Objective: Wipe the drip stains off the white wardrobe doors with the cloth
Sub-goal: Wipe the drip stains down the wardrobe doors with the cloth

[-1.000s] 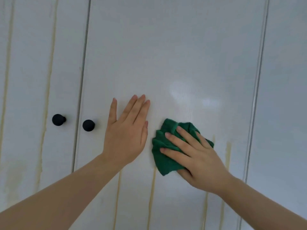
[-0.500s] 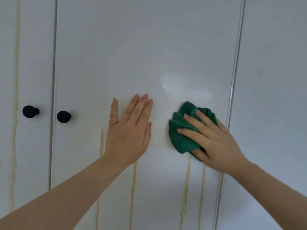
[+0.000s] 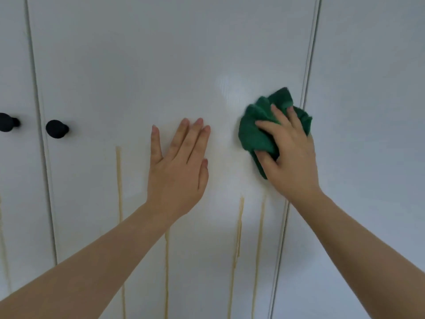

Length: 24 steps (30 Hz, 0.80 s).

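The white wardrobe door (image 3: 149,65) fills the view. Several yellowish drip stains (image 3: 239,226) run down its lower half; another streak (image 3: 118,185) starts left of my left hand. My right hand (image 3: 289,155) holds a bunched green cloth (image 3: 255,130) against the door near its right edge, fingers over the top and thumb curled under it. Flat on the door to the cloth's left rests my left hand (image 3: 177,171), fingers straight and pointing up. The surface above and between my hands shows no streaks.
Two black round knobs (image 3: 56,129) (image 3: 8,122) sit at the left, either side of a door seam. A vertical seam (image 3: 308,65) separates this door from the neighbouring panel (image 3: 372,111) on the right. Faint streaks mark the far-left door (image 3: 3,238).
My right hand has carried the cloth up and to the right, toward the door's right edge. The view has shifted right, so the knobs sit further left. My left hand stays flat on the door.
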Motion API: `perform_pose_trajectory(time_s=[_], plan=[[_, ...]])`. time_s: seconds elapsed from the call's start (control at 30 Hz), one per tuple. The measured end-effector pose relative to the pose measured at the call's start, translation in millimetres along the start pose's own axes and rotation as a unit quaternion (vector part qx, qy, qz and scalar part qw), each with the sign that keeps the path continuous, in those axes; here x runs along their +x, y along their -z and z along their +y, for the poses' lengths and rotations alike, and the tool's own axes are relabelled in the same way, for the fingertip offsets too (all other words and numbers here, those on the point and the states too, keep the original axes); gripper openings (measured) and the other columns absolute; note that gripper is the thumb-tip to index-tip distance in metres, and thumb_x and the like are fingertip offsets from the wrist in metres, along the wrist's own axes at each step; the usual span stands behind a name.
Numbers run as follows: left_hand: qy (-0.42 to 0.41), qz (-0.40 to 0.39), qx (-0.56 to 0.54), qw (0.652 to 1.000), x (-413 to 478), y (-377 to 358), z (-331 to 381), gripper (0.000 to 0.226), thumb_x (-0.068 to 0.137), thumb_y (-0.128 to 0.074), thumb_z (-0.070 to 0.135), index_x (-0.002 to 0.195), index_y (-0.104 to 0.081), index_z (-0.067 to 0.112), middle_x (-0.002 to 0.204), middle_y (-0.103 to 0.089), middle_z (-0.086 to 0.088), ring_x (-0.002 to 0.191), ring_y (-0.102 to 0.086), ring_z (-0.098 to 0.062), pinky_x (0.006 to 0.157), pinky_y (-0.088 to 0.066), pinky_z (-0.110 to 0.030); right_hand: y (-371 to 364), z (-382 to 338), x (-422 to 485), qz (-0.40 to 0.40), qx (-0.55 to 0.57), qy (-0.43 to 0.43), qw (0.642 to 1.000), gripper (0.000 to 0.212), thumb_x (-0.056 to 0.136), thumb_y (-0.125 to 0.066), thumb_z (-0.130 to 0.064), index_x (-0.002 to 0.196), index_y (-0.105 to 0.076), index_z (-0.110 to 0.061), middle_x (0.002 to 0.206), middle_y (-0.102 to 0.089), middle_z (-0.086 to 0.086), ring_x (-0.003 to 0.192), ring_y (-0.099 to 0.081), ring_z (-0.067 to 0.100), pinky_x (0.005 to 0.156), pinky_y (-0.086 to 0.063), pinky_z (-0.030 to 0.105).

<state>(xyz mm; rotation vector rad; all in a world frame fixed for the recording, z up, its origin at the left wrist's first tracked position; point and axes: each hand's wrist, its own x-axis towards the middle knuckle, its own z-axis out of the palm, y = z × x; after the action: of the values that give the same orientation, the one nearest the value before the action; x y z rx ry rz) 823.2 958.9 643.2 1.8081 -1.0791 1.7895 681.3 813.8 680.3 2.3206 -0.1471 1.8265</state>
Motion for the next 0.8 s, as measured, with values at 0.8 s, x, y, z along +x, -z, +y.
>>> perform_pose_trajectory(time_s=[0.8], plan=[[0.037, -0.022, 0.019, 0.999, -13, -2, 17, 0.052, 0.096, -0.035, 0.028, 0.143, -0.033, 0.005, 0.148, -0.035, -0.011, 0.138, -0.031, -0.026, 0.109, -0.007, -0.057, -5, -2, -25, 0.018, 0.053, -0.05, 0.997, 0.039, 0.079, -0.052, -0.023, 0.118, -0.053, -0.018, 0.141, -0.045, 0.013, 0.135, -0.029, 0.04, 0.103, -0.028, 0.056]])
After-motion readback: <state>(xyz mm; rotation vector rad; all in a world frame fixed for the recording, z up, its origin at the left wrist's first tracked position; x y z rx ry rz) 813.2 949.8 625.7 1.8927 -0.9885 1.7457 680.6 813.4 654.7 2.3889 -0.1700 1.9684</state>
